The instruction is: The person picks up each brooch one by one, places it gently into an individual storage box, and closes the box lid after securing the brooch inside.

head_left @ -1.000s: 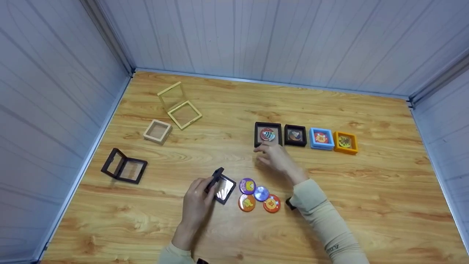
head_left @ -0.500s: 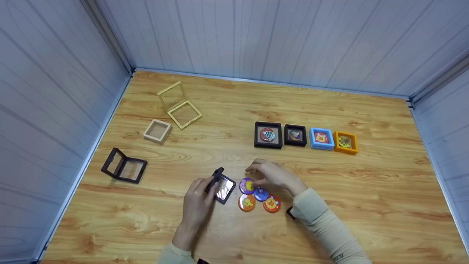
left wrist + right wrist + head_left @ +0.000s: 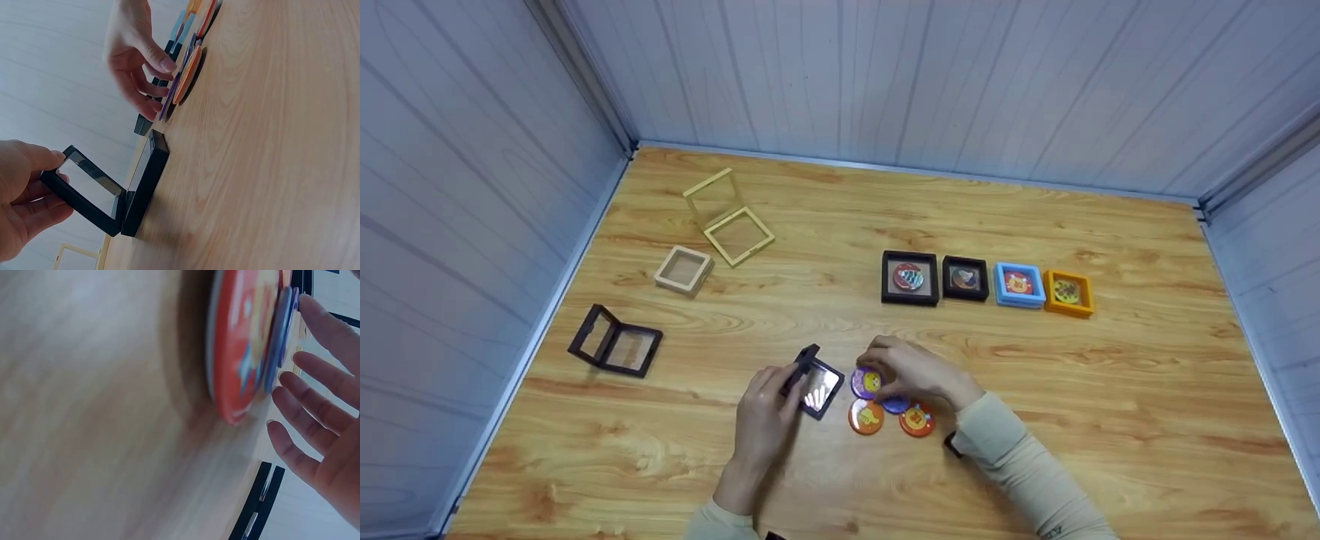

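My left hand (image 3: 763, 420) grips the raised lid of a small black hinged display frame (image 3: 823, 387). Its base lies on the table, and the left wrist view shows thumb and fingers pinching the lid (image 3: 84, 191). Over a purple button badge (image 3: 863, 383) hovers my right hand (image 3: 921, 369), fingers curved at its far edge and thumb at its near right edge; whether they touch is unclear. Against it lie an orange badge (image 3: 866, 418), a partly covered blue badge (image 3: 895, 405) and a red badge (image 3: 917, 420). In the right wrist view the right fingers are spread apart.
Behind the hands stands a row of filled frames: a large black one (image 3: 910, 297), a smaller black one (image 3: 965, 295), a light blue one (image 3: 1020, 301) and an orange one (image 3: 1069, 308). Left are a black open frame (image 3: 622, 367), a beige frame (image 3: 679, 286) and a yellow open frame (image 3: 739, 258).
My right hand has come back from the large black filled frame to the purple badge, its fingers now set around that badge. My left hand has kept its hold on the frame lid.
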A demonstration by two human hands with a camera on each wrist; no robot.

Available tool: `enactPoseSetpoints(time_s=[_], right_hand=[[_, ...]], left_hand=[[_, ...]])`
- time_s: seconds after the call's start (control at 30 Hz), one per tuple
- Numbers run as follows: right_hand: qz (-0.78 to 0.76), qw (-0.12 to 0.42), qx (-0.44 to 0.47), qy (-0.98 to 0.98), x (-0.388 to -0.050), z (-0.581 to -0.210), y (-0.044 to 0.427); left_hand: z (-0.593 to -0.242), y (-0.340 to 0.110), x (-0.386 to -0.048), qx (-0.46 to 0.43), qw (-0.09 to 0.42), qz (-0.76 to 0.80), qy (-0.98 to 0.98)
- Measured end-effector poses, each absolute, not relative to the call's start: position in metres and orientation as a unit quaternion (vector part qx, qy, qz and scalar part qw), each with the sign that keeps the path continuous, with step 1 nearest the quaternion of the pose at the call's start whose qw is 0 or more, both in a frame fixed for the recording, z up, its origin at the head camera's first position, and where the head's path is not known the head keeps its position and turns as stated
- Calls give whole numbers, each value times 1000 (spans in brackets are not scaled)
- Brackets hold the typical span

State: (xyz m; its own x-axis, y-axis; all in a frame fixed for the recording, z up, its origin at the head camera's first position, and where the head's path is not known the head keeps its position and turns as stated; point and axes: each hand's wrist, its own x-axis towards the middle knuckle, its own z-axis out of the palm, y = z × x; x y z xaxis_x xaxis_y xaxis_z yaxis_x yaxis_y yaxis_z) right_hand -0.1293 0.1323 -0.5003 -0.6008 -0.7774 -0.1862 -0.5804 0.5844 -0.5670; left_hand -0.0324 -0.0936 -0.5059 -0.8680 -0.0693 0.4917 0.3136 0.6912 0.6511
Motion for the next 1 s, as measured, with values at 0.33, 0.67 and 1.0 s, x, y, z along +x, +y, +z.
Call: enactPoseSetpoints(time_s=[0.33, 0.67, 1.0], right_hand=[[-218, 183, -425, 860, -122, -505, 127], [-217, 182, -421, 862, -124, -503, 127], [-187, 169, -442, 861, -126, -500, 123]], left_hand=[[-507, -93, -28, -68, 246, -382, -888], [-506, -94, -31, -67, 239, -388, -888], [-506, -93, -32, -63, 242, -387, -887]])
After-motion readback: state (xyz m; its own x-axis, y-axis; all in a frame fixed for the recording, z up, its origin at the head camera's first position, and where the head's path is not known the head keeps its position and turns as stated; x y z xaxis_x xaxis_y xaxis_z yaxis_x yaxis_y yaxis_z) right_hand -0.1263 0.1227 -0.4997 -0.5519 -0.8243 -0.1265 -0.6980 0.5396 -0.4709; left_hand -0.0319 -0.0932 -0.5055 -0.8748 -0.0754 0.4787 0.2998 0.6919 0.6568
